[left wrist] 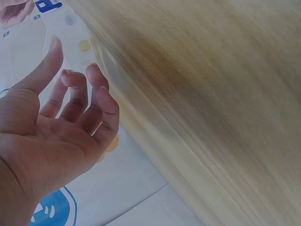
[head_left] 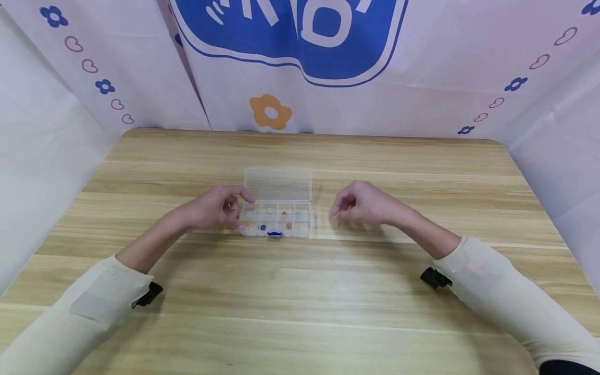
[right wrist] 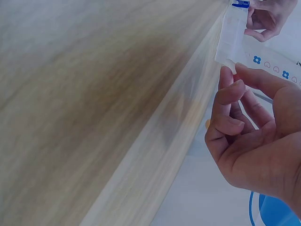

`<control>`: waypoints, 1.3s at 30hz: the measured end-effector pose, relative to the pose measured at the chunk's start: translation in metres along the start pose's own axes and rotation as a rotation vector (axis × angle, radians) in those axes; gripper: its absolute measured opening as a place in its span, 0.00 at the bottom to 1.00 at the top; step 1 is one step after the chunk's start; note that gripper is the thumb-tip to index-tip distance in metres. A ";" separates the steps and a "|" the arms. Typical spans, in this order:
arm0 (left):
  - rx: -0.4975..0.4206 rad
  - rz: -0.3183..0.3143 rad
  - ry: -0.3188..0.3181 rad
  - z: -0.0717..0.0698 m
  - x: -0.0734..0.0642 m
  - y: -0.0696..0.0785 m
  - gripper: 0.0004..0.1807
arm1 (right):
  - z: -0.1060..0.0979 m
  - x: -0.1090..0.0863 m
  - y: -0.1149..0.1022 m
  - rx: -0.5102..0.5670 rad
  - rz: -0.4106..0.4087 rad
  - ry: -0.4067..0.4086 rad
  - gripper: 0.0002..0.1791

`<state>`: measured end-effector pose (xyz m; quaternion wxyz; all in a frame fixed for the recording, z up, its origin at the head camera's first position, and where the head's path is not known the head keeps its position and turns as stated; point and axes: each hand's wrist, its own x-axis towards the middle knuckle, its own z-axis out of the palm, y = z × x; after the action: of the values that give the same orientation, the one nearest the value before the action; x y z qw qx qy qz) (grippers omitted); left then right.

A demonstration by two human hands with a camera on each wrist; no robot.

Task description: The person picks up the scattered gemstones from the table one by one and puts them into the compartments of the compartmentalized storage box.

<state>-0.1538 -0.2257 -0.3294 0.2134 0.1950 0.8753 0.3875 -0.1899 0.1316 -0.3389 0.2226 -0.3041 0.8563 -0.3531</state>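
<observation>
A clear plastic compartment box [head_left: 300, 233] lies on the table with its lid [head_left: 278, 185] laid back and a blue clasp [head_left: 274, 234] at the front. Small coloured pieces sit in its compartments, among them a dark blue one [head_left: 263, 227], an orange one [head_left: 288, 225] and a yellow one [left wrist: 84, 45]. My left hand [head_left: 217, 208] holds the box's left end, thumb at the front corner and index finger toward the hinge. Right of the box, my right hand [head_left: 363, 204] pinches a small whitish piece [right wrist: 231, 65] between thumb and index fingertips; its exact kind is unclear.
The wooden table [head_left: 300, 312] carries the box near its middle. Behind it hangs a white printed cloth [head_left: 375, 112] with flowers and hearts, and white sheets [head_left: 562, 130] flank both sides. Dark wrist-mounted devices [head_left: 436, 277] sit under the sleeves.
</observation>
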 end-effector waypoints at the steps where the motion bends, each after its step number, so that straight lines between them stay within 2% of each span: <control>1: 0.001 -0.003 0.000 0.000 0.000 0.000 0.28 | 0.000 0.000 -0.001 0.007 0.002 0.003 0.03; 8: 0.008 -0.015 -0.005 -0.001 0.000 0.001 0.29 | 0.000 0.002 -0.004 0.040 0.022 0.023 0.02; 39: -0.003 -0.021 -0.002 -0.001 0.001 -0.001 0.29 | 0.012 0.020 -0.016 0.119 -0.043 0.064 0.03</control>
<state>-0.1550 -0.2265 -0.3299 0.2185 0.1859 0.8766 0.3864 -0.1914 0.1032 -0.3378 0.2050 -0.2971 0.8338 -0.4177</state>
